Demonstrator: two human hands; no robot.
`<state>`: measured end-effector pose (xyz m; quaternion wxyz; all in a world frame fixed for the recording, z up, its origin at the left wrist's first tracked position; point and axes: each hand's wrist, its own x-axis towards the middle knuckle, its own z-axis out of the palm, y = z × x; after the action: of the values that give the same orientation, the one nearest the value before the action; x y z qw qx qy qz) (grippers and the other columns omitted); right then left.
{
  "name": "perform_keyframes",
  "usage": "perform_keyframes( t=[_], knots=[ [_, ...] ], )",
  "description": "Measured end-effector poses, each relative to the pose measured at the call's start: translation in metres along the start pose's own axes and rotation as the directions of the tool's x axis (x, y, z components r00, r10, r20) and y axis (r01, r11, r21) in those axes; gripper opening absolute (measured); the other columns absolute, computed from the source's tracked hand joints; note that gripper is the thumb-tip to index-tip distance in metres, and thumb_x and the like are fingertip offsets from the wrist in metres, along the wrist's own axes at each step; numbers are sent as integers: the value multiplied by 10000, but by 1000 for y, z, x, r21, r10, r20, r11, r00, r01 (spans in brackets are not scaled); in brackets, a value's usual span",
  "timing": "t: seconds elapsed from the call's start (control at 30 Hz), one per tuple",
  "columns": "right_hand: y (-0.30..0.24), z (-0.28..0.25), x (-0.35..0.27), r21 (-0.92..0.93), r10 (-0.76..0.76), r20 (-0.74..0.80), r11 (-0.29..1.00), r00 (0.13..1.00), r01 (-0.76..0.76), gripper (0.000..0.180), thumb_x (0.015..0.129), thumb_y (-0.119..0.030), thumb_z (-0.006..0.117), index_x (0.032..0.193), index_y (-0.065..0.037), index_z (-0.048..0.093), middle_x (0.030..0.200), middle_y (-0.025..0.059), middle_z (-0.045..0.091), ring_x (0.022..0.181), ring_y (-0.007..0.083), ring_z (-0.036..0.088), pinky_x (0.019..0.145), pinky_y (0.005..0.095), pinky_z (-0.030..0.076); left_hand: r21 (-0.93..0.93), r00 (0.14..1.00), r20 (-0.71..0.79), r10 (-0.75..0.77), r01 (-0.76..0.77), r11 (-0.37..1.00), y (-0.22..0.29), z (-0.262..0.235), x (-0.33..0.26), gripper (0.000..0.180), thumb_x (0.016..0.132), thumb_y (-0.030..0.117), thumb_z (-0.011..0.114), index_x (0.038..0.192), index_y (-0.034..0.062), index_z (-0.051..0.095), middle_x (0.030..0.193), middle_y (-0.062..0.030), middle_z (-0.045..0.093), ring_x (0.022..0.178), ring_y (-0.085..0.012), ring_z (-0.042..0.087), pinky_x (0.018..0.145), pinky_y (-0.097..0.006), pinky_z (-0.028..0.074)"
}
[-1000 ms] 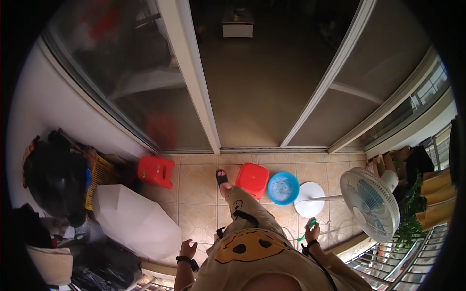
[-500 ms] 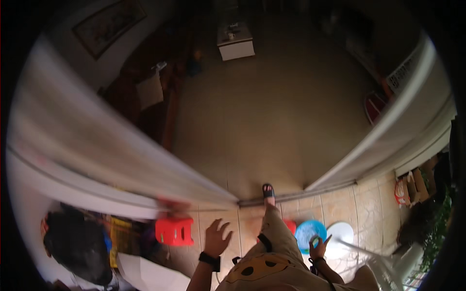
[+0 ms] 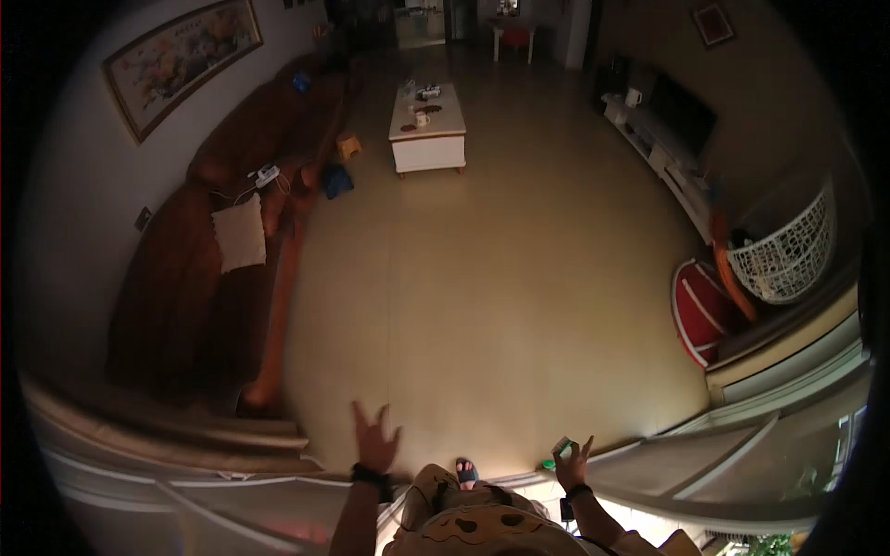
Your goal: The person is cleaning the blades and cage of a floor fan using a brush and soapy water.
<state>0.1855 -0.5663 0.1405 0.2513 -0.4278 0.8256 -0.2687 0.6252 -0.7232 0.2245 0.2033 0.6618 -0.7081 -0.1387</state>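
Observation:
My left hand (image 3: 376, 443) is held out over the tiled floor (image 3: 464, 306) with its fingers spread, holding nothing. A dark band circles its wrist. To the right, my right hand (image 3: 574, 468) pinches a small white and green object (image 3: 562, 447) between thumb and fingers; its kind is too small to make out. Just left of that hand a bright green spot (image 3: 549, 464) shows. Below and between the hands, my foot in a dark sandal (image 3: 466, 476) is on the floor by the doorway.
Left, a long brown sofa (image 3: 185, 287) bears a pale cushion (image 3: 241, 236). Ahead stands a white coffee table (image 3: 427, 148) with a mug (image 3: 422, 120). Right are a white TV stand (image 3: 658, 157), a white woven basket chair (image 3: 788, 250) and a red round-edged object (image 3: 702, 315). Sliding door panels (image 3: 705, 463) flank me.
I have moved forward through the doorway into the room. The red stool and blue basin behind have left view. My left hand stays spread; the right still holds its small object.

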Motion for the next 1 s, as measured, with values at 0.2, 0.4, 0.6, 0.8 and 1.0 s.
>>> perform_keyframes(
  t=[0.2,0.4,0.6,0.8,1.0],
  knots=[
    [-23,7,125,-14,101,-104,995,989,-103,604,821,-216,796,1296,32,519,1576,434,49,1434,572,260,1173,491,341,-258,781,-349,-518,451,855,-129,-31,75,588,806,24,732,1367,16,555,1661,-243,37,1525,-417,184,1192,-457,319],
    [14,22,182,-218,334,-265,893,905,-394,458,819,-239,756,1191,-36,585,1384,309,464,1238,465,537,1207,538,239,217,810,-427,-402,523,824,-211,-22,247,560,819,124,706,1345,10,553,1630,-330,75,1508,-494,141,1206,-573,222],
    [3,55,262,-175,529,-462,733,712,-658,262,829,-309,662,961,-83,650,902,171,698,952,361,673,1036,612,375,-25,973,-224,53,-60,998,-39,47,603,569,860,162,710,1385,38,528,1638,-325,76,1524,-485,100,1226,-546,185],
    [-53,128,417,204,680,-514,688,523,-696,335,849,-220,696,1022,35,565,1044,232,592,997,436,585,852,513,477,-3,873,-247,421,-435,900,155,113,835,506,848,199,716,1319,67,588,1643,-304,108,1518,-503,100,1202,-602,182],
    [-66,123,670,-423,598,-146,682,788,-597,405,983,-232,574,1313,-17,481,1310,227,534,1262,407,534,1023,529,469,278,977,97,191,-211,937,85,215,970,501,828,305,710,1276,91,644,1649,-306,83,1531,-490,38,1171,-686,125]
  ],
)
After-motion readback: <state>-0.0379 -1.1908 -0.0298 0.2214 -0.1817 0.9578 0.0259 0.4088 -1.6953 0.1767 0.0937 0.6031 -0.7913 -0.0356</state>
